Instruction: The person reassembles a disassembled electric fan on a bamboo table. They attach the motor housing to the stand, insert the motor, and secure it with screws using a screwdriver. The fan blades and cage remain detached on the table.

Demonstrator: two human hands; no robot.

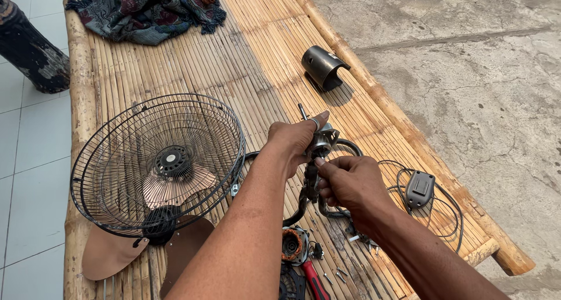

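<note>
Head view, looking down on a slatted bamboo bench [175,54]. Left hand [295,141] closed around the top of a small grey metal fan motor assembly [323,141], held up above the middle of the bench, its shaft pointing far and left. Right hand [350,183] pinched narrowly, fingertips [321,161] on the dark bundle of wires [311,186] just under the motor.

Best done, judging by this, with the left grip kept firm and steady while the right worked the wires gently, no tugging at the joints.

To the left, a black round wire fan guard [158,159] over bronze plastic blades [111,253]. Far right, a dark curved metal housing cover [323,66]. Right, a grey switch box [419,189] on black cord. Near, a copper-wound stator [294,245], a red-handled screwdriver [315,282] and loose screws [336,273], easily scattered.
</note>
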